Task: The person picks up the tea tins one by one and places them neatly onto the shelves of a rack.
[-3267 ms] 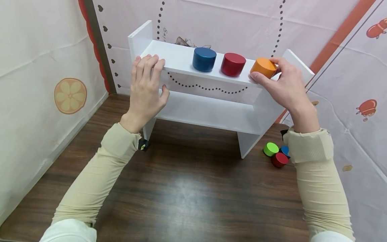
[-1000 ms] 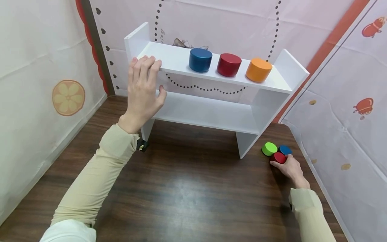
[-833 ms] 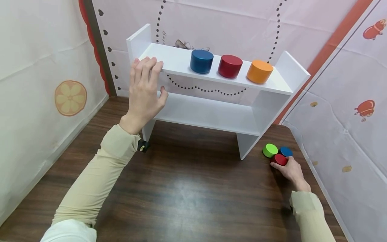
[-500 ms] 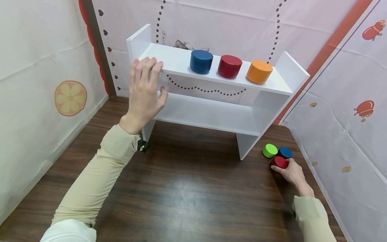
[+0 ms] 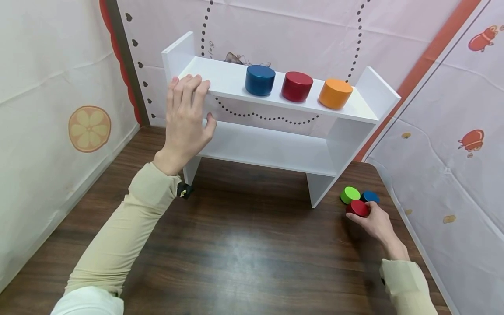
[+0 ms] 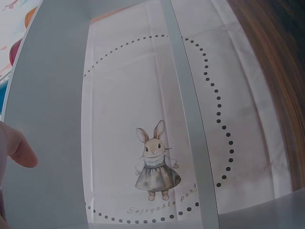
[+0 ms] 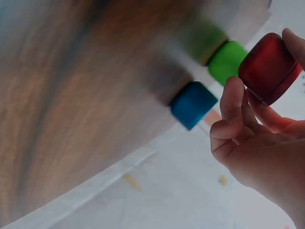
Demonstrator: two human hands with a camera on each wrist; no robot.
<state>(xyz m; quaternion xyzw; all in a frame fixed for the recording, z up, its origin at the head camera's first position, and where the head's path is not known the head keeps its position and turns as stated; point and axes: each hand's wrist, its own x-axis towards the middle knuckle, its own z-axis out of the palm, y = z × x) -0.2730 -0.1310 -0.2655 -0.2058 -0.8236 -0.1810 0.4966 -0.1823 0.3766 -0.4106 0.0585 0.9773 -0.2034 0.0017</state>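
My right hand [image 5: 376, 222] pinches a short, glossy red cylinder [image 5: 358, 208] between thumb and fingers, low at the right of the table. The right wrist view shows a seam near one end of this red cylinder [image 7: 269, 67]. Just behind it stand a green cylinder [image 5: 350, 195] and a blue one [image 5: 370, 197], both partly covered by it in the head view. My left hand [image 5: 185, 122] holds the white shelf [image 5: 271, 144] at the top board's left front edge, fingers over the board and thumb below. In the left wrist view the thumb [image 6: 21, 151] shows beside the board.
On the top board, a blue cylinder [image 5: 260, 80], a red cylinder [image 5: 297, 86] and an orange cylinder [image 5: 335, 93] stand in a row. Upright side panels [image 5: 378, 94] close the shelf's ends. The brown wooden table [image 5: 244, 245] has printed cloth walls [image 5: 429, 175] around it.
My right hand has left the orange cylinder, reached down to the red cylinder on the table and taken hold of it, shifting it slightly. The left hand stays at the shelf.
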